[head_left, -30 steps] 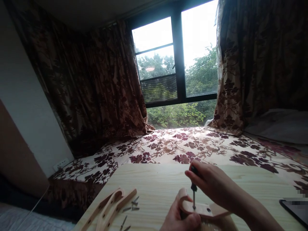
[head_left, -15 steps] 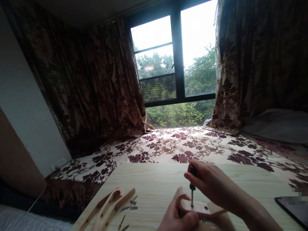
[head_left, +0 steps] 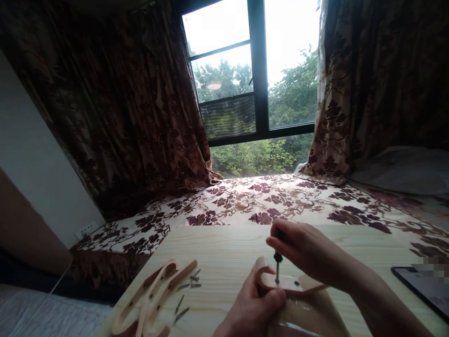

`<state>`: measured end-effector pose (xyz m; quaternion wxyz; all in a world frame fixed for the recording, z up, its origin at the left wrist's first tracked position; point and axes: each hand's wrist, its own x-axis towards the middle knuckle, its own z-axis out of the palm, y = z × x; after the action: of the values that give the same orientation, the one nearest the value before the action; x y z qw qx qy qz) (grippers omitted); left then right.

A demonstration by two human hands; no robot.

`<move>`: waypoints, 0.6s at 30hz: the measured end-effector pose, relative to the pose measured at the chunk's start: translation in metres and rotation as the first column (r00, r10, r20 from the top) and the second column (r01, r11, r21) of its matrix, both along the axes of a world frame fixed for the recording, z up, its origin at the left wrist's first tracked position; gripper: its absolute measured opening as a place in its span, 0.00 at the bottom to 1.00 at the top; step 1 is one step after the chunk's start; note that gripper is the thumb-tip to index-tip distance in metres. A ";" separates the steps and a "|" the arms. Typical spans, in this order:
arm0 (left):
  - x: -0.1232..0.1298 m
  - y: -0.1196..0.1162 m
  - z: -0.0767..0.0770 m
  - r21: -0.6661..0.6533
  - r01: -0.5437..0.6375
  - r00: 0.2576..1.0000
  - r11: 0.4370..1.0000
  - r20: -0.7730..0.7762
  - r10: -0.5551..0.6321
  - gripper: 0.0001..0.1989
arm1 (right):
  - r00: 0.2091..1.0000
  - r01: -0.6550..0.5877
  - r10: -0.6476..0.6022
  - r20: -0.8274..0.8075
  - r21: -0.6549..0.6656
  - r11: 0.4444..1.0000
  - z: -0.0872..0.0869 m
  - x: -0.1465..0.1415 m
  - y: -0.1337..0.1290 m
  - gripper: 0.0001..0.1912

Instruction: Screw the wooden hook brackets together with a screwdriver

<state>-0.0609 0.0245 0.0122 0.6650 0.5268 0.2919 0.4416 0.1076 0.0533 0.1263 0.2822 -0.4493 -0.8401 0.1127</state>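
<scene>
While the left hand (head_left: 257, 299) grasps the wooden hook (head_left: 287, 283), lying left to right, the right hand (head_left: 303, 243) grips the screwdriver (head_left: 278, 257) upright on it

Held wooden piece (head_left: 286, 283): light tan, a black hole
Screwdriver (head_left: 278, 258): black handle, silver-grey shaft
Wooden pieces (head_left: 155, 287): pinkish tan, dotted with dark holes
Screws (head_left: 182, 315): dull dark grey
Glossy bundle (head_left: 308, 312): brown with white glints
Table (head_left: 213, 248): pale yellow, streaked with wavy wood grain
Window-seat cover (head_left: 242, 201): cream, patterned with purple and brown flowers and curling brown scrolls
Left curtain (head_left: 143, 98): dark maroon-brown with a shadowed floral pattern
Right curtain (head_left: 333, 121): tan with brown florals, nearly black at its outer side
Window frame (head_left: 258, 70): black
Trees (head_left: 293, 100): green, yellow-green low down
Flat device (head_left: 426, 291): black rim, grey face
</scene>
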 end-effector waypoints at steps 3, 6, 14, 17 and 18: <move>0.000 -0.001 0.002 0.020 -0.004 1.000 1.000 -0.001 0.004 0.20 | 0.996 0.078 -0.079 0.031 0.041 0.996 -0.003 -0.004 0.002 0.10; 0.000 -0.001 0.003 0.030 0.017 1.000 0.999 0.008 -0.017 0.20 | 0.994 0.090 -0.093 0.052 0.060 0.994 0.000 -0.003 0.001 0.10; 0.001 -0.002 0.007 0.031 -0.018 0.999 0.999 -0.032 0.019 0.20 | 0.999 -0.034 0.034 -0.012 0.011 0.999 0.004 0.005 -0.001 0.09; 0.001 -0.001 0.010 0.046 -0.033 0.998 0.998 -0.050 0.036 0.21 | 0.999 0.047 -0.047 0.007 0.031 0.998 -0.001 0.003 0.003 0.11; 0.001 -0.001 0.010 0.046 -0.035 0.998 0.998 -0.053 0.038 0.22 | 0.997 0.074 -0.075 0.019 0.047 0.996 -0.002 0.002 0.004 0.11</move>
<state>-0.0601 0.0232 0.0219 0.6368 0.5478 0.3095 0.4457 0.1095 0.0573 0.1241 0.2878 -0.4748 -0.8280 0.0779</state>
